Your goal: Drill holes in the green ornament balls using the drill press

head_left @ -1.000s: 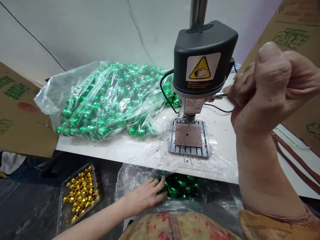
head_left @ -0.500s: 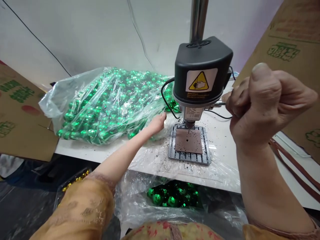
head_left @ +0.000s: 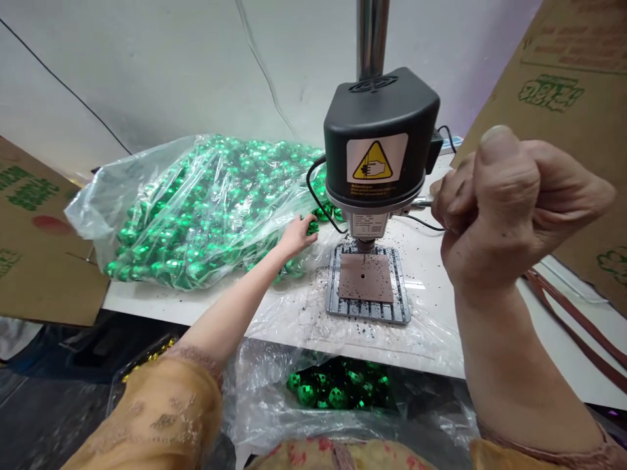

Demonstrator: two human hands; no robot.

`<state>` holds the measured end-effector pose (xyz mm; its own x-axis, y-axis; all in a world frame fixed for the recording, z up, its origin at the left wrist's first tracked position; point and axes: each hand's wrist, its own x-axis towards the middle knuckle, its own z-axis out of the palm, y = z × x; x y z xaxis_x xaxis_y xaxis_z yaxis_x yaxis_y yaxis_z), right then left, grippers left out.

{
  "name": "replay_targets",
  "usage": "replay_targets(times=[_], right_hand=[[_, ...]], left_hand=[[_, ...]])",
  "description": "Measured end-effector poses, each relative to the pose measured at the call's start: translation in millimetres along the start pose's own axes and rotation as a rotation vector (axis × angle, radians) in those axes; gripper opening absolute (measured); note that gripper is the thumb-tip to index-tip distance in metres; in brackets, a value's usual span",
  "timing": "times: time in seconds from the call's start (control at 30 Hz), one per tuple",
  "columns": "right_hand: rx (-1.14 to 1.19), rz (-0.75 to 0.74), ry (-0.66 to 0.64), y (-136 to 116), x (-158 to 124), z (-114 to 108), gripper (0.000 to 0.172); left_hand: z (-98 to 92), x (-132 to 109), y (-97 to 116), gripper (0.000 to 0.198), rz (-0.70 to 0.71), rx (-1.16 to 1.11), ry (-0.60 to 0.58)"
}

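Observation:
My left hand (head_left: 296,236) is closed around a shiny green faceted ball (head_left: 312,226), beside the mouth of a clear plastic bag (head_left: 196,209) full of such balls. Raised on the right, my right hand (head_left: 509,202) is wrapped round the metal feed handle (head_left: 420,203) of a small black drill press (head_left: 379,140); its grip end is hidden in the fist. Under the drill bit lies a brown square plate (head_left: 365,287) with a dark hole, on the grooved metal base (head_left: 333,301). The bit hangs just above the plate.
Dark shavings litter the white table (head_left: 284,320) around the base. Below its front edge, an opened plastic bag holds several green balls (head_left: 337,395). Cardboard boxes stand at left (head_left: 44,261) and right (head_left: 548,52). A brown strap (head_left: 578,320) lies at the right.
My left hand now shows a green ball between its fingers, next to the bag's mouth. My right hand remains on the handle. The whole view has shifted slightly.

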<state>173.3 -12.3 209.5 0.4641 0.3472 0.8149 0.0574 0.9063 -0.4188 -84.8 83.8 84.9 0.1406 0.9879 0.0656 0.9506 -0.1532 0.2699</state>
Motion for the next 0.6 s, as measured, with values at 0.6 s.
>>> replay_targets(times=[0.6], right_hand=[[0.046,0.031,0.007,-1,-1,3,0.046]], left_hand=[[52.7,-96,58,0.061,-0.082,-1.527,-0.095]])
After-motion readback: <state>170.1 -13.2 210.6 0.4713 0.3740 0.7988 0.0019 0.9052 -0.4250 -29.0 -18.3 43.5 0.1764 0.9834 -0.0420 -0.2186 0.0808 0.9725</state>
